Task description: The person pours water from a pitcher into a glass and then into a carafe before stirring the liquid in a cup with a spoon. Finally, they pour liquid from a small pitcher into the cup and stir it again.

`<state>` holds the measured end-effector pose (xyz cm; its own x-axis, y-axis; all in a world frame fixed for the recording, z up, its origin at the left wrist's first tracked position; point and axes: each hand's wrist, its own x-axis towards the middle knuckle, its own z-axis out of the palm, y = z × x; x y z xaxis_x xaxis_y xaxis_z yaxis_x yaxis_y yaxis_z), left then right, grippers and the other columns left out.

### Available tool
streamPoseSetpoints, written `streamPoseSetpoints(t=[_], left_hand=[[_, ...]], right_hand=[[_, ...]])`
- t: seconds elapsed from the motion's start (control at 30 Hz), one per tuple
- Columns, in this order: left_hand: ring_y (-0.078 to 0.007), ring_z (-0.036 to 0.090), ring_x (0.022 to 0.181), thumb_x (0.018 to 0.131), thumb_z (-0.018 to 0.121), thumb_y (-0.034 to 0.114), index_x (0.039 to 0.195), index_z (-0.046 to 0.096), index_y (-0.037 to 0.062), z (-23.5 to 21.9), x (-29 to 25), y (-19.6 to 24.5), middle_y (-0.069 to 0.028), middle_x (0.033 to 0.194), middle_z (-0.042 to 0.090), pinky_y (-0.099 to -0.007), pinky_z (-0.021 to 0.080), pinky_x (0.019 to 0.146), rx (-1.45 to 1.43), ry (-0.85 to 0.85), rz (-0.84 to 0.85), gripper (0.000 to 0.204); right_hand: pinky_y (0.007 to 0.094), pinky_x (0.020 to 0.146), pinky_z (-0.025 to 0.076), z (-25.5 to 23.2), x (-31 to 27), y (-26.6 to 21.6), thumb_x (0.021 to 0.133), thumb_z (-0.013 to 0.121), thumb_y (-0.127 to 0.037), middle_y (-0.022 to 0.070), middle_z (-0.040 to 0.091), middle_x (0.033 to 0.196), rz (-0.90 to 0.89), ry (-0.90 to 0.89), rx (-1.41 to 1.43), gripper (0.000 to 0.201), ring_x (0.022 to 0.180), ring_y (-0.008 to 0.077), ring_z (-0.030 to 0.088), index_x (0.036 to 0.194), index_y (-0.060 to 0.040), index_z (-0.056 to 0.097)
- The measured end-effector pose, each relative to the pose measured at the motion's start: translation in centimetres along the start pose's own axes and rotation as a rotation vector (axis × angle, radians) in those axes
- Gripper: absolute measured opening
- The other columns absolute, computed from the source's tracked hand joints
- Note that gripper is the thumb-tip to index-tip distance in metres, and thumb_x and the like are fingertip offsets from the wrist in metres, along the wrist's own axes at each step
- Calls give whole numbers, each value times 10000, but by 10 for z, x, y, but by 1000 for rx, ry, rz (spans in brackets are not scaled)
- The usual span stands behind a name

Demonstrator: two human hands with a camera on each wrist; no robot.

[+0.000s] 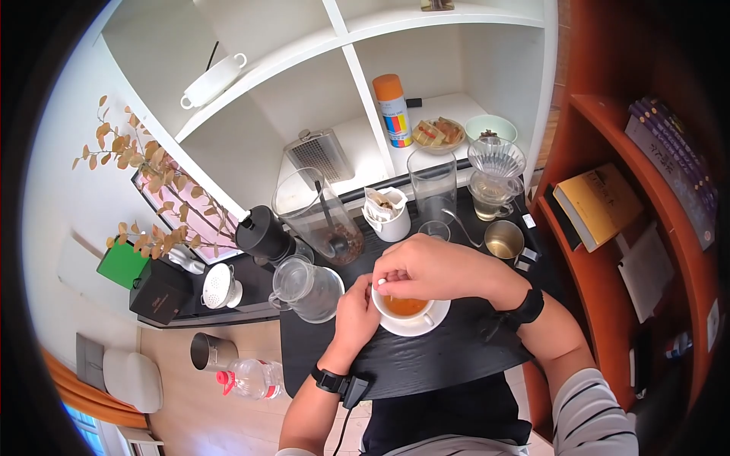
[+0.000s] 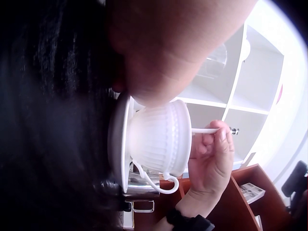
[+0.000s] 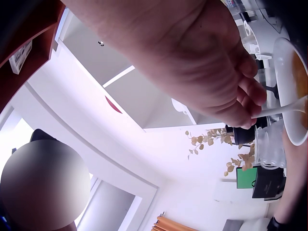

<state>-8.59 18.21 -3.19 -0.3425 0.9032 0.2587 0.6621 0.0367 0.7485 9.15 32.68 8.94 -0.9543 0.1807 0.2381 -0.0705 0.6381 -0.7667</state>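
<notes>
A white fluted teacup (image 2: 161, 139) with amber liquid stands on a white saucer (image 1: 411, 331) on the black table. My right hand (image 1: 437, 270) is over the cup and pinches the white handle of a spoon (image 3: 276, 111); the spoon's lower end dips into the liquid. In the left wrist view, the right thumb and fingers meet near the handle's metal tip (image 2: 234, 131). My left hand (image 1: 356, 313) grips the cup's left side, thumb near the rim, the other fingers partly hidden.
Close to my left hand stand a lidded glass pitcher (image 1: 308, 292) and a tall glass with beans (image 1: 334, 239). Behind the cup are a white mug (image 1: 391, 228) and an empty glass (image 1: 432, 178). A metal cup (image 1: 503, 239) and glass dripper (image 1: 496, 163) stand right.
</notes>
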Motion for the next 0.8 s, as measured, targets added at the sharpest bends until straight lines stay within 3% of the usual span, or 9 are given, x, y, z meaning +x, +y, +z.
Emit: streamPoseSetpoints(t=[0.27,0.47,0.53,0.63,0.73,0.8], left_hand=[[-343,721,732,978,677,119,1221,690,22,1,0,-1,-179,817,714,-413,549,681,-5,-3,-3,261],[-322,716,713,978,667,103,1217,691,20,0,0,-2,-169,800,705,-402,549,675,-12,-2,3,254],[-319,717,712,978,665,101,1215,692,19,1,0,-2,-168,798,705,-400,548,674,-21,1,6,252],[-322,717,711,974,662,91,1211,693,17,0,0,0,-168,798,706,-400,550,675,-22,-1,1,250],[-320,719,711,971,664,86,1209,693,15,0,0,0,-170,800,708,-399,552,677,-20,-3,-3,251],[-316,721,711,969,667,84,1209,692,10,0,0,0,-171,799,708,-397,553,677,-5,-3,-1,252]], right_hand=[[364,748,570,-1,1,3,979,716,-190,151,748,870,-31,3,57,222,796,273,735,1043,11,782],[376,745,567,-8,-4,1,971,704,-170,168,748,879,-69,111,-160,202,817,305,746,1038,2,784],[434,754,569,-15,-8,-8,925,674,-142,196,741,822,19,80,-218,193,795,366,738,978,17,769],[390,750,569,-16,-7,-7,960,696,-160,166,747,879,51,-46,-85,199,800,336,735,1024,10,778],[397,749,570,-9,-4,-10,956,698,-160,167,748,890,9,-31,52,194,805,347,731,1003,14,769],[396,745,571,-7,-3,-7,956,698,-161,166,748,890,-47,44,-24,193,803,344,732,997,14,768]])
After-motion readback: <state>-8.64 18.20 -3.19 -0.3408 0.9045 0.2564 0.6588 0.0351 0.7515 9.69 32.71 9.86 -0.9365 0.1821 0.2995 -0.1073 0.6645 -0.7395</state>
